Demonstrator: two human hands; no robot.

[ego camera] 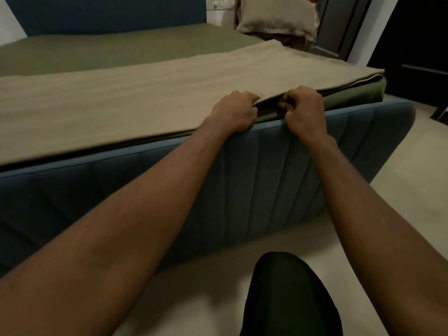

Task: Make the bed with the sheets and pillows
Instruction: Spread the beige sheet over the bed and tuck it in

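Left hand (pixel 234 110) and right hand (pixel 304 109) side by side, both gripping the near edge of a folded beige sheet (pixel 135 93), sheet lying across the bed's (pixel 218 170) foot end, beige pillow (pixel 278 16) beyond the bed's far corner

No readable text, label, brand or number anywhere (wall switch plate (pixel 219 4) too blurred)

The mattress of the blue padded bed (pixel 242 166) is covered by a green sheet (pixel 121 49); a folded beige sheet (pixel 121 98) is laid flat across its near end.
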